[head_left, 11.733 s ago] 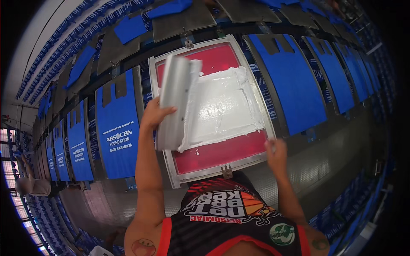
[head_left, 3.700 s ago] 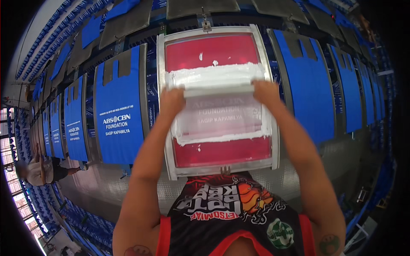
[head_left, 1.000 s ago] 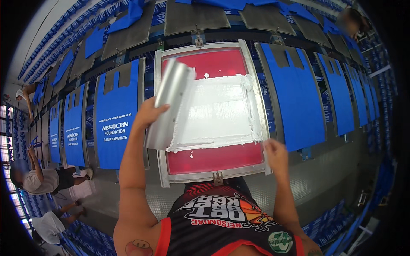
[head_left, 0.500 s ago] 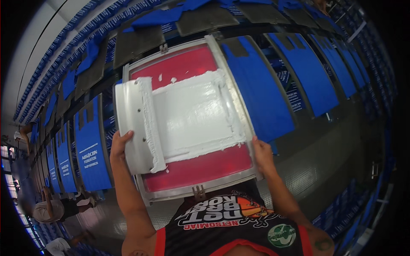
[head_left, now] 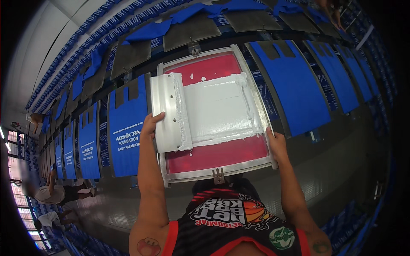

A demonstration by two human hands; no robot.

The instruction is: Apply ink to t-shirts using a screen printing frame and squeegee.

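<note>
Head view: silver squeegee (head_left: 164, 100), white paste (head_left: 184, 123) along edge.

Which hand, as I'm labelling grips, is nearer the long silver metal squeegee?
Left: the left hand holds the squeegee; the right hand is across the rectangular metal frame, at its right edge.

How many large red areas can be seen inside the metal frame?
2: a far area beyond the white paint and a near area below it. The metal blade may hide more red at the left.
</note>
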